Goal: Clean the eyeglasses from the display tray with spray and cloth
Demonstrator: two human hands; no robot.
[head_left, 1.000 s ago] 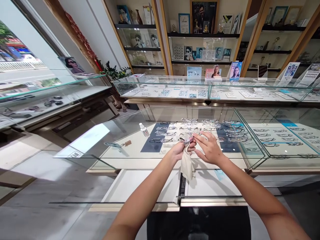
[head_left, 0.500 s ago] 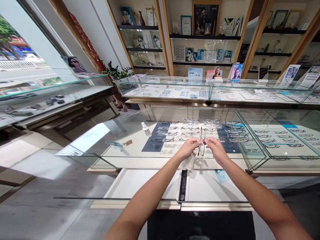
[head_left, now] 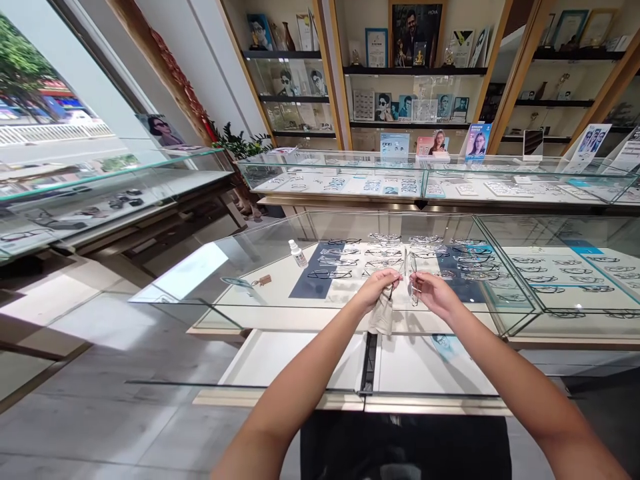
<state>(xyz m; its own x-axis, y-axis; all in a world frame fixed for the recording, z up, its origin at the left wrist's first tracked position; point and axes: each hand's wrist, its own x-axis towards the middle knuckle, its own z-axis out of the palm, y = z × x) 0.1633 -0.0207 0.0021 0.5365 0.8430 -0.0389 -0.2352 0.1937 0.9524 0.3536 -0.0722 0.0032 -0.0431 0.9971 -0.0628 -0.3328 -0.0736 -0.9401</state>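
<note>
Above the glass display counter [head_left: 270, 313], my right hand [head_left: 436, 293] pinches a pair of eyeglasses [head_left: 413, 288], with the frame turned nearly edge-on. My left hand [head_left: 381, 288] is closed on a beige cloth [head_left: 381, 319], which hangs below the fingers. A thin dark piece shows by the left fingertips; I cannot tell whether it is an arm of the same eyeglasses. Rows of eyeglasses [head_left: 330, 273] lie behind and below my hands in the counter. A small white spray bottle [head_left: 297, 255] stands to the left.
Two white drawers [head_left: 295, 357] stand pulled out below the counter, the right one with a blue picture card [head_left: 445, 347]. A brown tag [head_left: 262, 281] lies at the left. Another glass counter [head_left: 345, 200] and display shelves [head_left: 415, 71] are further back.
My hands have moved slightly apart. The eyeglasses have shifted a little to the right with my right hand and turned more edge-on, while the cloth stays in my left hand.
</note>
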